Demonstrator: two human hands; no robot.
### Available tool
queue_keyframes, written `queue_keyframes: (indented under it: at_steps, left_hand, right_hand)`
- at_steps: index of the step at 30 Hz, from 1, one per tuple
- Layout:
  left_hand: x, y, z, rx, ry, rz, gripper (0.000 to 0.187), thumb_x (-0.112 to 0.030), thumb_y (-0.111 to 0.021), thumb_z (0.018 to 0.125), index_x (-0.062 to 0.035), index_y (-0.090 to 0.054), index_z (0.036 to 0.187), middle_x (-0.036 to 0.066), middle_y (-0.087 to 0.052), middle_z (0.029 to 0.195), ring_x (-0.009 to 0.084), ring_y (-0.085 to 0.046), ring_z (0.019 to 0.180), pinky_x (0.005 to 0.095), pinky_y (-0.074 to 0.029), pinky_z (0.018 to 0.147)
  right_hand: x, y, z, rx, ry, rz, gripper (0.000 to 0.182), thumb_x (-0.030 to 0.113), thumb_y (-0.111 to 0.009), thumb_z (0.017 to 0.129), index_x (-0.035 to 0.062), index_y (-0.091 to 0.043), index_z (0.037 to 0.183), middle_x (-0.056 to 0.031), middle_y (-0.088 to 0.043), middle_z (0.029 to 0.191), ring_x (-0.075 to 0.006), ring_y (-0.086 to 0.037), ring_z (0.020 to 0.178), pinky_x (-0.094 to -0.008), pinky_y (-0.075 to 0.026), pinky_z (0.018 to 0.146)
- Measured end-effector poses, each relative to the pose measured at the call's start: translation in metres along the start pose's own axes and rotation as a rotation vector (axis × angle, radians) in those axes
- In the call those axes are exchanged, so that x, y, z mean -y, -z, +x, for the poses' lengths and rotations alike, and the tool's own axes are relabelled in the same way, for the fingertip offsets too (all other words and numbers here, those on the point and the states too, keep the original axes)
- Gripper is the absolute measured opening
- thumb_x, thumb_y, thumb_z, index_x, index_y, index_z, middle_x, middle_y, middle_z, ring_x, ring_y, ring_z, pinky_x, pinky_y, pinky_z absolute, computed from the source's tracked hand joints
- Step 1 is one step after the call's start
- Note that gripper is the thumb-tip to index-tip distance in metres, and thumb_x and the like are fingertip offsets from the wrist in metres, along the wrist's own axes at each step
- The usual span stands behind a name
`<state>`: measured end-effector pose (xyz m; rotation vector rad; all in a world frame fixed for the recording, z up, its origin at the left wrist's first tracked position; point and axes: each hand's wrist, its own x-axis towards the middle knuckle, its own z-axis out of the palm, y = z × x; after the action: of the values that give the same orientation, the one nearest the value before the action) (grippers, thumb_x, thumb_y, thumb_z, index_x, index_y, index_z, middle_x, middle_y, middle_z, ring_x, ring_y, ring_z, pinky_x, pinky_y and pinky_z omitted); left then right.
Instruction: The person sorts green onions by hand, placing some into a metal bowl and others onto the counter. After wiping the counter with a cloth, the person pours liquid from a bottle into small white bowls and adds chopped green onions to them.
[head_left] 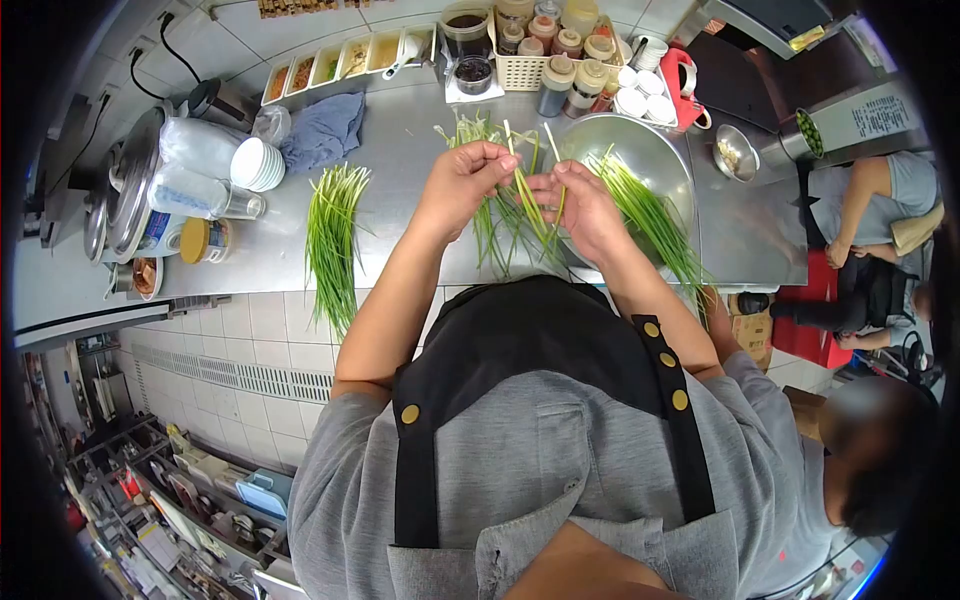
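Note:
Above the steel counter, my left hand (465, 185) pinches a thin green onion (521, 190) between thumb and fingertips. My right hand (588, 208) is close beside it, with its fingers closed on another green onion (549, 140) whose pale end points up. Under and between my hands lies a loose, tangled heap of green onion leaves (492, 225). To the left, a neat bunch of green onions (337, 235) hangs over the counter's front edge. On the right, another bunch (645, 210) rests in a large steel bowl (683, 165), its green ends trailing over the rim.
Along the back stand a row of condiment trays (355, 58), a basket of bottles (525, 72) and a blue cloth (325, 130). White cups (257, 165) and a yellow-lidded jar (204, 241) are at left. A small steel bowl (736, 153) sits at right. Other people (870, 450) are nearby at right.

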<state>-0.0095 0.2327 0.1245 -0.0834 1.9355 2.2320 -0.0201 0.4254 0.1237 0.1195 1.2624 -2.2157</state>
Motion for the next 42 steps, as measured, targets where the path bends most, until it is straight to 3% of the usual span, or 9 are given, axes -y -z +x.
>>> queue_keyframes:
  at_steps: [3, 9, 12, 15, 20, 22, 25, 38, 42]
  left_hand:
    - [0.000, 0.002, -0.003, -0.004, 0.016, -0.004, 0.016, -0.018, -0.063, 0.090, -0.0041, -0.064, 0.099, 0.000, -0.066, 0.089, 0.0056, -0.055, 0.076, 0.0207, -0.042, 0.067]
    - [0.001, 0.000, -0.004, 0.019, -0.058, -0.055, 0.017, -0.017, -0.062, 0.090, -0.0026, -0.064, 0.099, 0.002, -0.066, 0.098, 0.0076, -0.055, 0.080, 0.0234, -0.044, 0.074]
    - [0.009, -0.002, -0.002, -0.024, -0.069, -0.013, 0.016, -0.017, -0.063, 0.090, -0.0018, -0.064, 0.097, 0.003, -0.066, 0.096, 0.0076, -0.056, 0.082, 0.0241, -0.044, 0.076]
    - [0.015, 0.000, -0.004, -0.056, -0.067, 0.121, 0.015, -0.015, -0.064, 0.089, -0.0013, -0.065, 0.094, 0.002, -0.066, 0.091, 0.0077, -0.056, 0.081, 0.0243, -0.045, 0.075]
    - [0.017, 0.000, -0.008, -0.021, -0.112, 0.193, 0.013, -0.013, -0.067, 0.087, -0.0009, -0.065, 0.090, 0.001, -0.065, 0.082, 0.0080, -0.057, 0.076, 0.0245, -0.046, 0.071]
    - [0.018, 0.004, -0.007, -0.062, -0.165, 0.446, 0.013, -0.013, -0.068, 0.086, -0.0002, -0.065, 0.089, 0.003, -0.064, 0.082, 0.0092, -0.057, 0.076, 0.0249, -0.046, 0.070]
    - [0.023, 0.010, -0.005, -0.169, -0.252, 0.548, 0.015, -0.014, -0.068, 0.085, 0.0004, -0.065, 0.088, 0.006, -0.062, 0.081, 0.0113, -0.057, 0.073, 0.0254, -0.045, 0.070]
    - [0.017, 0.039, 0.017, -0.436, -0.322, 0.609, 0.011, -0.010, -0.066, 0.082, -0.0001, -0.067, 0.086, 0.009, -0.063, 0.085, 0.0152, -0.058, 0.076, 0.0272, -0.046, 0.071]
    - [0.022, 0.057, 0.033, -0.517, -0.380, 0.619, 0.013, -0.015, -0.067, 0.080, -0.0020, -0.068, 0.083, 0.010, -0.061, 0.080, 0.0177, -0.058, 0.070, 0.0299, -0.047, 0.066]
  right_hand:
    - [-0.015, 0.009, 0.009, -0.082, 0.033, -0.218, 0.021, 0.026, -0.059, 0.092, 0.0123, -0.050, 0.079, -0.0071, -0.065, 0.088, -0.0162, -0.063, 0.090, -0.0285, -0.048, 0.072]
    - [-0.018, 0.006, 0.013, 0.101, 0.056, -0.111, 0.036, 0.008, -0.066, 0.087, 0.0159, -0.036, 0.067, -0.0067, -0.065, 0.084, -0.0177, -0.065, 0.084, -0.0267, -0.046, 0.067]
    - [-0.017, 0.002, 0.014, 0.044, 0.080, -0.127, 0.040, -0.003, -0.068, 0.082, 0.0146, -0.035, 0.068, -0.0092, -0.065, 0.086, -0.0129, -0.060, 0.071, -0.0237, -0.043, 0.059]
    - [-0.021, 0.001, 0.017, 0.009, 0.160, -0.093, 0.041, -0.006, -0.069, 0.079, 0.0141, -0.035, 0.068, -0.0106, -0.065, 0.084, -0.0124, -0.058, 0.069, -0.0233, -0.042, 0.055]
    - [-0.024, 0.007, 0.019, 0.024, 0.184, -0.129, 0.042, -0.008, -0.071, 0.076, 0.0137, -0.035, 0.067, -0.0119, -0.065, 0.081, -0.0114, -0.056, 0.066, -0.0238, -0.042, 0.054]
    - [-0.024, 0.008, 0.019, 0.027, 0.180, -0.141, 0.043, -0.008, -0.071, 0.076, 0.0136, -0.035, 0.067, -0.0124, -0.065, 0.080, -0.0114, -0.056, 0.065, -0.0240, -0.042, 0.054]
    - [-0.024, 0.008, 0.016, -0.011, 0.190, -0.169, 0.043, -0.008, -0.071, 0.076, 0.0136, -0.035, 0.067, -0.0134, -0.066, 0.079, -0.0117, -0.057, 0.064, -0.0241, -0.042, 0.052]
    - [-0.026, 0.018, 0.009, -0.050, 0.087, -0.253, 0.046, -0.006, -0.072, 0.075, 0.0147, -0.032, 0.066, -0.0132, -0.064, 0.070, -0.0114, -0.055, 0.056, -0.0227, -0.039, 0.046]
    - [-0.027, 0.025, 0.008, -0.081, 0.057, -0.280, 0.046, -0.005, -0.072, 0.075, 0.0153, -0.032, 0.066, -0.0125, -0.064, 0.070, -0.0110, -0.055, 0.056, -0.0221, -0.039, 0.046]
